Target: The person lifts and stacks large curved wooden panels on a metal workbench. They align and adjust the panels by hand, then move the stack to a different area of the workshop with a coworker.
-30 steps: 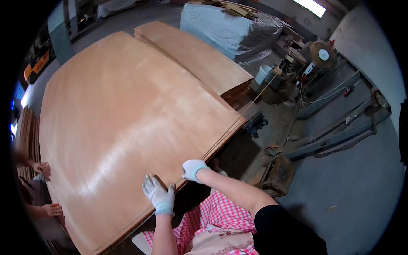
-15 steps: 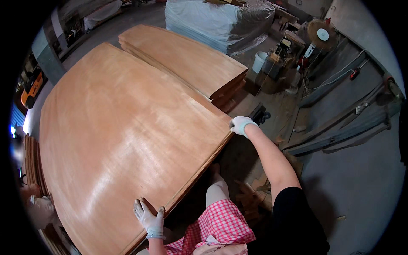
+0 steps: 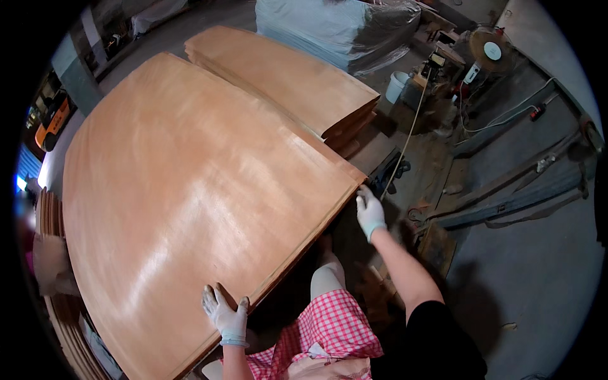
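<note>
A wide stack of thin reddish-brown wood veneer sheets (image 3: 190, 177) lies in front of me, its top sheet smooth and shiny. Near the front edge, my left hand (image 3: 227, 316), in a white glove with dirty fingertips, rests on the top sheet with its fingers spread. My right hand (image 3: 370, 214), also gloved, is at the stack's right front corner. Its fingers reach up along the edge, stretched out and not wrapped round the sheets; whether they touch the edge is hard to tell.
Behind lies a narrower veneer stack (image 3: 285, 79), then a plastic-wrapped pile (image 3: 316, 31). At right are a white bucket (image 3: 397, 87), a fan (image 3: 491, 50), a thin pale strip (image 3: 408, 139) and metal framing (image 3: 506, 209). Another person (image 3: 50, 259) shows blurred at left, beside stacked sheets (image 3: 49, 212).
My right hand has let go of the corner and moved slightly right and nearer to me, its fingers straightening. My left hand stays on the sheet. The view has shifted slightly.
</note>
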`<state>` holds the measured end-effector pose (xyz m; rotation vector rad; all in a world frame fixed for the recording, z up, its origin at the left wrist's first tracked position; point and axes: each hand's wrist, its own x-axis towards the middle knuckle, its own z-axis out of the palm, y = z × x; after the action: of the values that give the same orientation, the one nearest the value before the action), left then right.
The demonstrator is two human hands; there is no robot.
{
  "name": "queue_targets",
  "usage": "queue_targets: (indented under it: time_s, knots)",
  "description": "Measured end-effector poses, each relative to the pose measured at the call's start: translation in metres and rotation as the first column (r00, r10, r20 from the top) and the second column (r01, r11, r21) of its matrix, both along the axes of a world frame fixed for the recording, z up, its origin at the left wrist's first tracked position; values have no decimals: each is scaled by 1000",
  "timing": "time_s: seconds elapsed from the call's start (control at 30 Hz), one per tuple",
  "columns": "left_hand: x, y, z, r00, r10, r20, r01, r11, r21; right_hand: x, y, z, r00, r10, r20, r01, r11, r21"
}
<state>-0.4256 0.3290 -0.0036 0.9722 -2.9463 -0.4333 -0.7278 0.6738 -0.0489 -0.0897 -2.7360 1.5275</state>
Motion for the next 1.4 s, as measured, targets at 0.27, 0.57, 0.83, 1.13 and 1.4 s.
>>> queue_targets:
  time_s: [0.27,0.57,0.83,1.13,1.4]
  knots:
    - [-10,5,-8,999,-22,-34,23,1000,20,113,-76,1,413,896,-160,-480,364,798]
    - [-13,10,-9,998,-34,-53,36,999,25,-36,42,-2,879,466,-95,-115,401,909]
    - [-6,2,-4,999,-9,-44,10,1000,13,36,-93,17,820,525,-229,-259,697,669]
    - [-9,4,-6,994,-21,-103,26,999,45,124,-217,12,583,813,2,-505,361,784]
    - [24,-12,-1,963,128,-236,-136,991,-17,170,-251,22,558,826,-79,-484,401,778]
